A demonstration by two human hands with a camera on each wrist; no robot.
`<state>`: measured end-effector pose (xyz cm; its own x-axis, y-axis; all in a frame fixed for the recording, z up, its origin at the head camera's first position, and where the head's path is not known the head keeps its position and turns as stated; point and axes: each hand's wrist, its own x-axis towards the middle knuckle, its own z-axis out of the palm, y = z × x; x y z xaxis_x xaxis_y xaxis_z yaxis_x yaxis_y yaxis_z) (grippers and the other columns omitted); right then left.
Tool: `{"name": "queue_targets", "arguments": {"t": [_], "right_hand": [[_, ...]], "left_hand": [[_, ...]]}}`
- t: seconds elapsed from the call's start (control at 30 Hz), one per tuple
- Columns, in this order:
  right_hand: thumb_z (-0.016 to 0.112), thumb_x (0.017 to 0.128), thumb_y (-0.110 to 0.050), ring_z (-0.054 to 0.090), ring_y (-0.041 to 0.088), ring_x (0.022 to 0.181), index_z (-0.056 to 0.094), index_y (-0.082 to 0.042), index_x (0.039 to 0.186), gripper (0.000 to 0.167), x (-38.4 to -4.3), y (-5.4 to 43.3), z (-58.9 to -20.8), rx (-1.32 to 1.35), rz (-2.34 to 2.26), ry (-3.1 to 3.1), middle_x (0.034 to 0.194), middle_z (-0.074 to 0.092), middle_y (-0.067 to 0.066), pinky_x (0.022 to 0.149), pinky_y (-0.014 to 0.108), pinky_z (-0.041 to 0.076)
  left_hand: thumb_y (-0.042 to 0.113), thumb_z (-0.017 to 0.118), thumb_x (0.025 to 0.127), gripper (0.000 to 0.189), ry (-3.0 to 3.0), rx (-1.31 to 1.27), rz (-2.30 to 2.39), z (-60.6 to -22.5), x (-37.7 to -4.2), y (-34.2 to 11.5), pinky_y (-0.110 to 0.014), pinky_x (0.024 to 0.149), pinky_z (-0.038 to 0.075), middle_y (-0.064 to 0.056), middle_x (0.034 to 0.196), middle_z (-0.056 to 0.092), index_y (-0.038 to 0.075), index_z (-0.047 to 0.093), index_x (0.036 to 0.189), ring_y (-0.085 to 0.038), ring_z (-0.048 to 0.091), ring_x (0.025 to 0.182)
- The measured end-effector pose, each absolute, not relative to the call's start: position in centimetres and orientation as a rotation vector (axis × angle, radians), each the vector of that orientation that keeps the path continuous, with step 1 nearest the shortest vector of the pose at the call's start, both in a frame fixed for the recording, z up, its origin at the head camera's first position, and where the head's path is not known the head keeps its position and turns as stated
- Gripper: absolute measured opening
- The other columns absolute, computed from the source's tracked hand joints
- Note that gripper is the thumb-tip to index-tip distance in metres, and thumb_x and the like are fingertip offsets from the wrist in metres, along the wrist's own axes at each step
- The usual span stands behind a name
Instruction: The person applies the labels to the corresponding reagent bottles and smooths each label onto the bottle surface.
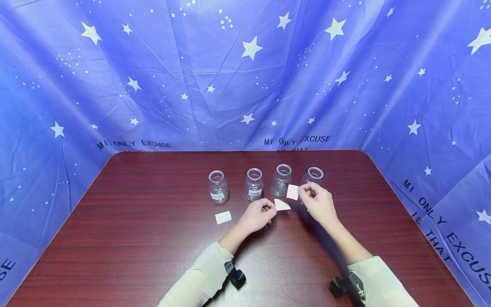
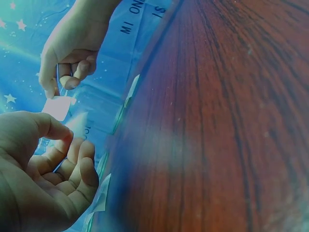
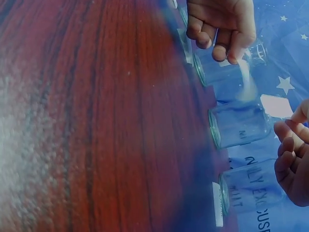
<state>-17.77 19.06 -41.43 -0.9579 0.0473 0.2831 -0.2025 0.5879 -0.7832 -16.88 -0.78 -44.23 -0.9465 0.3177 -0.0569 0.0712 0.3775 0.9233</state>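
My left hand (image 1: 258,215) pinches a slightly curled white paper slip (image 1: 282,205) between thumb and forefinger, above the table. Just to its right and a little higher, my right hand (image 1: 319,203) pinches a squarish white label (image 1: 293,192) by its edge. The label hangs before an unlabelled clear glass jar (image 1: 281,181). Behind my right hand stands another glass jar (image 1: 315,174), its lower part hidden. In the left wrist view, the right hand's label (image 2: 57,108) appears just beyond the fingers of my left hand (image 2: 46,169).
Two glass jars, one at the far left (image 1: 217,181) and one beside it (image 1: 253,179), bear white printed labels low on their fronts. A white slip (image 1: 223,217) lies on the dark red table (image 1: 134,247). Blue star-patterned cloth (image 1: 215,64) surrounds the table.
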Motion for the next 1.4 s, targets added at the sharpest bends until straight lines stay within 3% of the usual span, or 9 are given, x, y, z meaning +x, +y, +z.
{"name": "queue_targets", "arguments": {"t": [0.37,0.7,1.4], "right_hand": [[0.056,0.087,-0.013,0.049,0.005,0.041,0.065,-0.01,0.081,0.011,-17.5,19.1,-41.3,0.105,1.319,-2.533,0.058,0.06,0.006,0.042,0.021,0.041],[0.057,0.087,-0.014,0.049,0.005,0.045,0.065,-0.01,0.081,0.011,-17.4,18.9,-41.3,0.112,1.325,-2.53,0.059,0.061,0.007,0.045,0.02,0.039],[0.058,0.088,-0.017,0.051,0.005,0.049,0.066,-0.012,0.081,0.012,-17.2,18.7,-41.3,0.136,1.292,-2.531,0.057,0.061,0.004,0.05,0.019,0.038]], "left_hand": [[0.014,0.055,0.084,0.01,2.512,0.369,1.498,-44.7,-16.9,0.6,-0.018,0.056,0.043,-0.003,0.066,0.064,0.01,0.064,0.085,-0.007,0.057,0.051],[0.011,0.059,0.08,0.008,2.611,0.309,1.336,-44.6,-16.7,1.5,-0.015,0.046,0.04,-0.003,0.058,0.066,0.012,0.065,0.075,-0.001,0.054,0.041],[0.011,0.065,0.078,0.01,2.692,0.259,1.26,-44.3,-16.6,1.7,-0.015,0.049,0.041,0.0,0.051,0.063,0.011,0.063,0.068,0.0,0.051,0.038]]}}
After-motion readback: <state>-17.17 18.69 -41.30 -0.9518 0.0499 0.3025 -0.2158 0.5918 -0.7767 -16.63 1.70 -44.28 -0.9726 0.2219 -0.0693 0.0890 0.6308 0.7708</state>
